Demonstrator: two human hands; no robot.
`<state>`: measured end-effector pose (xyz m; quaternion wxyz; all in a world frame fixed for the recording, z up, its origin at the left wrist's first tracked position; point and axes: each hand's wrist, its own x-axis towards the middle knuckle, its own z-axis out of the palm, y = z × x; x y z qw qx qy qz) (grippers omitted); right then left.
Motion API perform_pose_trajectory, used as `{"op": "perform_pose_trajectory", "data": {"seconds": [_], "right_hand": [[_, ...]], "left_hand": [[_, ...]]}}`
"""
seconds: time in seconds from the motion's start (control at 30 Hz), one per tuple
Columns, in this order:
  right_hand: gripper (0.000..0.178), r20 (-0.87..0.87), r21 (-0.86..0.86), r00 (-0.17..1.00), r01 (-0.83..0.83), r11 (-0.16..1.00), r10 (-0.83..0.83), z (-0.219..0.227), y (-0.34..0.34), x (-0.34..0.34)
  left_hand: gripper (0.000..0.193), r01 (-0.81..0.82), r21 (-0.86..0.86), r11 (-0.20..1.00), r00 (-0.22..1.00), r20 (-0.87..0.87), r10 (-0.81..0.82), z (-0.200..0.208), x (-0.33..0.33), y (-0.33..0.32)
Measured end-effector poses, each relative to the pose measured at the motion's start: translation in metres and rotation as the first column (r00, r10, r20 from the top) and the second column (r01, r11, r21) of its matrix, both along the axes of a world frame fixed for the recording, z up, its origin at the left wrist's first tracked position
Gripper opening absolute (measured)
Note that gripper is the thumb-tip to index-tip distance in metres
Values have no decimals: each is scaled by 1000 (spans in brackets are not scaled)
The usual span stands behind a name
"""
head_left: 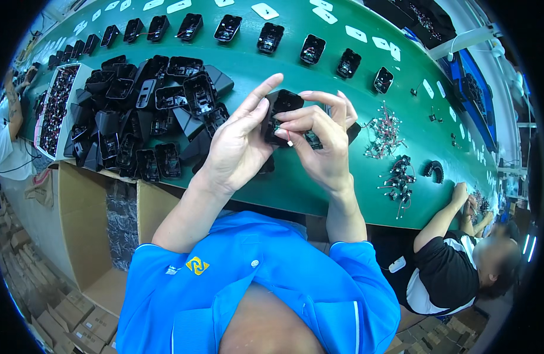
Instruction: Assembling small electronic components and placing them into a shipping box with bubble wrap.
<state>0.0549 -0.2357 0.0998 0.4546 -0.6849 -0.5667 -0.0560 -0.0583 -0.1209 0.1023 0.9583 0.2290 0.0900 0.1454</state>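
Bright blue shirt [248,242] cloth is closest, covering my chest just below my grip. Far out to the left of my hands, a co-worker's tattooed arm [13,109] reaches to the table edge. Nearer, a white box [67,137] holds a mass of small parts, and beside it a big jumbled pile of black housings [124,118] stretches almost to my left wrist; below that pile stands an open cardboard box [86,224]. My left hand [242,141] cradles one black housing [288,101], thumb at its near side and index finger stretched upward. Beyond this grip, a curved row of housings [270,38] lines the green table [354,206]. My right hand [328,133] curls narrowly over the held piece from its right; I cannot tell what its fingertips pinch. A small white connector [289,143] on a red wire hangs just under them. Right of my grip lie a tangle of wires [385,131], a heap of black wired parts [400,180] below it, then a curved black bundle [435,171]. Farthest right, a seated co-worker [443,271] leans over the table.
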Motion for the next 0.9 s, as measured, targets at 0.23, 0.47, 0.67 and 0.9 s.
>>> {"op": "perform_pose_trajectory", "data": {"seconds": [0.23, 0.47, 0.67, 0.9], "right_hand": [[15, 99, 0, 988, 120, 993, -119, -7, 3, -10], [22, 119, 120, 956, 253, 960, -267, -20, -2, -7], [19, -121, 356, 983, 171, 919, -137, -27, 4, -3], [20, -159, 242, 986, 88, 966, -50, -18, 10, -24]], "left_hand": [[44, -67, 27, 997, 998, 5, 66, -9, 0, 1], [50, -264, 559, 786, 950, 9, 312, -7, 7, -30], [54, -170, 652, 739, 983, 63, 171, -5, -11, -18], [56, -155, 559, 815, 981, -11, 195, 0, -24, -11]]}}
